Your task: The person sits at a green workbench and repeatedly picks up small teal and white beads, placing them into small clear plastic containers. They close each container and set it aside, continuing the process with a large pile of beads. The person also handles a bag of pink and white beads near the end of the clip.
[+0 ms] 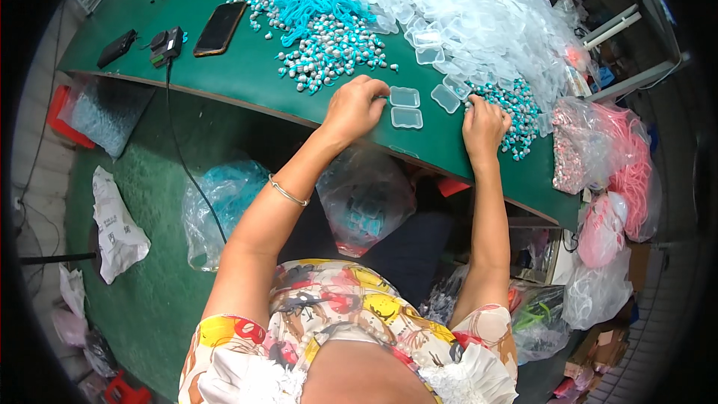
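Taking the open clear box (406,117) on the green table (247,78) as the middle of the clock, the left hand (351,110) is at nine o'clock, just beside this box, which lies flat with its two halves one above the other. The fingers of the left hand are bent and close together, the tips toward the box; whether they pinch something, one cannot tell. The right hand (486,126) is between three and four o'clock, with the fingers curled downward at the near edge of the smaller pile of beads (521,116), which are grey and blue; it seems to touch them, but it is hidden whether it pinches any. Between the box and the right hand, toward two or three o'clock, lies another clear box (446,98). At ten o'clock spreads the larger pile of beads (329,52), with the bright blue cords (314,11) on its farther part. A big heap of clear boxes (486,19) rises toward one o'clock. The phone (219,28) lies well apart, near ten o'clock, and a bag of pink pieces (574,146) is between three and four o'clock, beyond the smaller pile.
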Demonstrator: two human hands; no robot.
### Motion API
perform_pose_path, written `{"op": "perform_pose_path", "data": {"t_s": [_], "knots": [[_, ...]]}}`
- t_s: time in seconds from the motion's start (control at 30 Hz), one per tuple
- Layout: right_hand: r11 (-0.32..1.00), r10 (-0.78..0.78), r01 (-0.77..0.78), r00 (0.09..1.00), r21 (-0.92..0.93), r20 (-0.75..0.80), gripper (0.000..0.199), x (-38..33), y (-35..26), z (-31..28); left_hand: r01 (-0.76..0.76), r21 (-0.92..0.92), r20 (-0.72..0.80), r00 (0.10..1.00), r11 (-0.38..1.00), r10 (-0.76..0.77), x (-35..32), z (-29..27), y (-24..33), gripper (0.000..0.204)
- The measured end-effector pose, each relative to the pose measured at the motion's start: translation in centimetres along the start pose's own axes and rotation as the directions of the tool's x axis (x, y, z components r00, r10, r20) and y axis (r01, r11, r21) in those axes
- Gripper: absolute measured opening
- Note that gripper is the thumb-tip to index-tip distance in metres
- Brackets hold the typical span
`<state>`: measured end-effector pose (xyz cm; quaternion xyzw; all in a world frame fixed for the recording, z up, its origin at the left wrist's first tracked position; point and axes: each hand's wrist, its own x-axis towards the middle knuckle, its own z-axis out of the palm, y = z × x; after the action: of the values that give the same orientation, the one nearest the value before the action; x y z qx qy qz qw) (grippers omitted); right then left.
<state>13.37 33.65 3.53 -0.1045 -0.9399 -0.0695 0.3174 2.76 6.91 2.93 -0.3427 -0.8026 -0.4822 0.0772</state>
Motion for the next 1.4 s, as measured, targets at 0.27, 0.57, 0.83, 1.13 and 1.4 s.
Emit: {"op": "perform_pose_path", "data": {"t_s": [0.27,0.57,0.83,1.13,1.4], "knots": [[0.909,-0.075,0.107,0.993,0.403,-0.093,0.016,0.1,-2.1,-1.6,-0.032,-0.123,0.089,0.995,0.992,0.043,-0.4,1.1,1.6,0.014],[0.81,-0.451,0.37,0.889,0.454,0.079,0.014,1.8,-8.0,-3.8,-0.15,0.017,0.063,0.987,0.989,0.149,-0.6,2.1,1.5,0.011],[0.709,-0.361,0.103,0.903,0.698,0.234,0.023,1.9,-7.3,-3.2,-0.097,-0.118,0.033,0.994,0.988,0.102,-1.4,1.5,2.3,0.027],[0.646,-0.154,-0.07,0.963,0.76,0.22,0.021,1.1,-7.6,-3.0,-0.235,0.052,0.098,0.968,0.971,0.229,-1.7,1.7,1.8,0.038],[0.852,-0.211,0.123,0.97,0.509,0.119,0.015,0.6,-5.0,-2.4,-0.209,0.019,0.048,0.977,0.978,0.208,-1.4,1.0,1.4,0.038]]}}
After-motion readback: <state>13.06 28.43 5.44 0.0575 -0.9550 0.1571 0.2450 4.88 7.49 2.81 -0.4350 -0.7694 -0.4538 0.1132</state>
